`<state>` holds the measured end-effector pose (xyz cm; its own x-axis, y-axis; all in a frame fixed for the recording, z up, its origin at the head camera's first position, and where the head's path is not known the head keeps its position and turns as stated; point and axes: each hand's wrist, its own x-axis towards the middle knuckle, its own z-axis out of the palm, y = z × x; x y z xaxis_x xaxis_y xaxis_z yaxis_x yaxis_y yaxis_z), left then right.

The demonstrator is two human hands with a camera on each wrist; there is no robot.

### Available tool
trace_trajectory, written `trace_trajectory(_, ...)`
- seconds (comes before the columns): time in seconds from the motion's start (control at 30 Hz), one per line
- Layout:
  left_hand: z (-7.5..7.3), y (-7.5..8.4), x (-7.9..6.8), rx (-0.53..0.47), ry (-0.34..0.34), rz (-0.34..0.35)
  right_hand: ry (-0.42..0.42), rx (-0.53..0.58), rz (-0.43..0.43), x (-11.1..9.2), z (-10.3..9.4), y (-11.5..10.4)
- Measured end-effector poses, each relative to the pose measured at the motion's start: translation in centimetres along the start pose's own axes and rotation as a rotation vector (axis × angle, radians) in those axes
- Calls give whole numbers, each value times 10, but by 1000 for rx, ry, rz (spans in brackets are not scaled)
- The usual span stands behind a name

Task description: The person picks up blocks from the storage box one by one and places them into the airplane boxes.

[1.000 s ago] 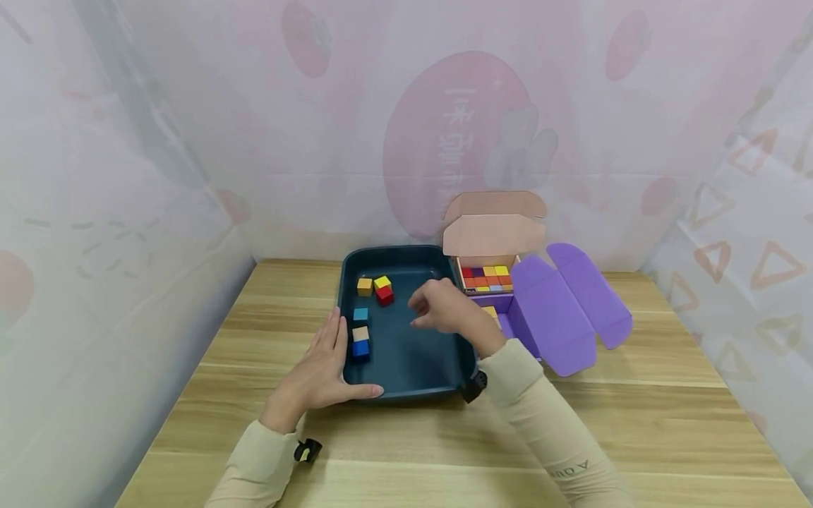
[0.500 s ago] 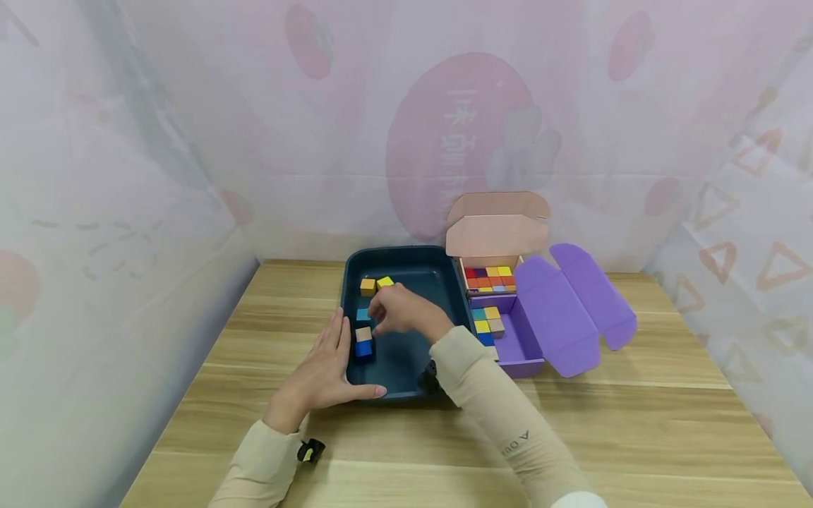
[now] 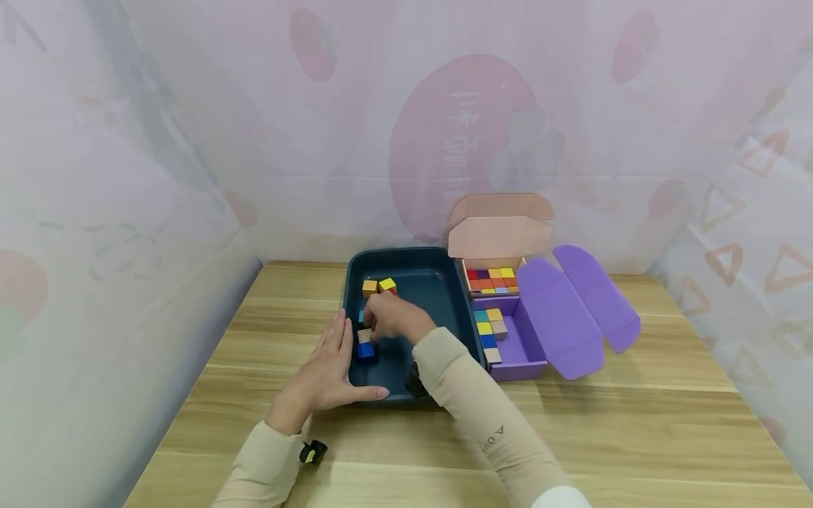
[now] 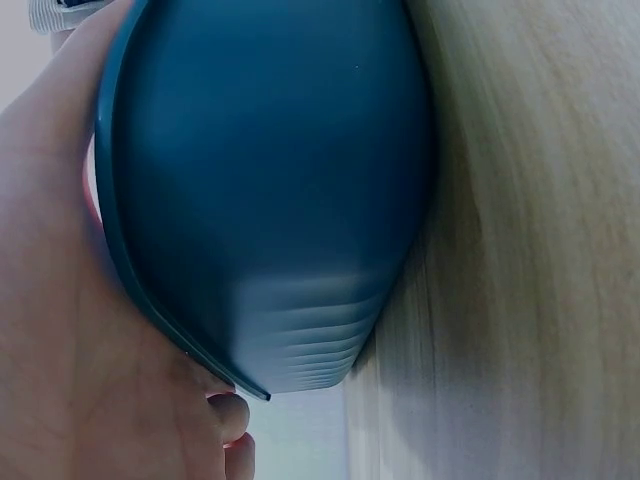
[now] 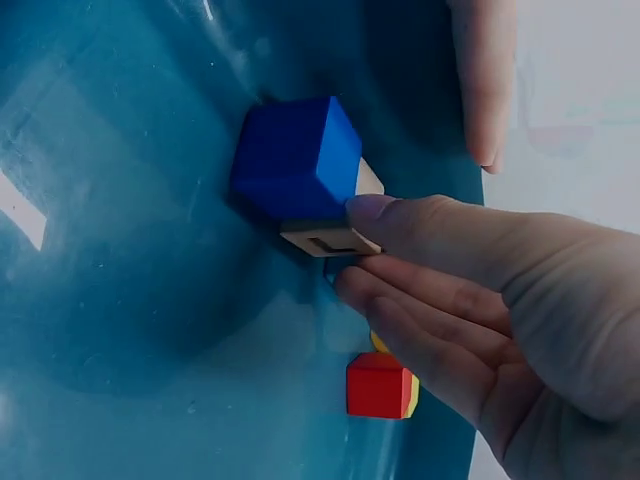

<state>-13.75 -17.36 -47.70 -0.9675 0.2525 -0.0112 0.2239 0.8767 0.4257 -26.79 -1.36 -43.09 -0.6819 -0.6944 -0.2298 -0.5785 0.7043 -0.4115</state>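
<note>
My left hand (image 3: 322, 376) rests along the left rim of a dark teal tray (image 3: 438, 339), fingers straight and thumb over the front rim. Inside the tray my right hand (image 3: 395, 317) holds a plain wooden cube (image 5: 330, 240) between thumb and curled fingers. A dark blue cube (image 5: 285, 165) stands against the wooden one, close to my thumb tip. Behind them a light blue cube (image 3: 361, 317) is mostly hidden by my fingers. Farther back are an orange cube (image 3: 370, 288), a yellow cube (image 3: 387, 284) and a red cube (image 5: 378, 387).
An open purple box (image 3: 517, 372) stands right of the tray, with several coloured cubes along its left side. Behind it an open peach box (image 3: 500, 236) holds rows of cubes. The purple lid (image 3: 565, 317) spreads right over the wooden table (image 3: 635, 423).
My right hand has moved left from beside the purple box to the cubes at the tray's left, then closed around the wooden cube. The left hand stays on the rim.
</note>
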Motion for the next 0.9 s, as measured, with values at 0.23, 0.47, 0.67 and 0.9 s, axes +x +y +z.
trace_trajectory(0.23, 0, 0, 0, 0, 0, -3, -30, -25, 30, 3, 0, -1)
trace_trajectory(0.47, 1, 1, 1, -2, -2, -12, -27, -42, 49, 7, 5, 1)
trace_trajectory(0.67, 2, 1, -1, -14, 3, -7, 10, -70, 55, -4, -3, 0)
trace_trajectory(0.9, 0, 1, 1, -9, 1, -12, 135, -55, 52, -33, -22, 6)
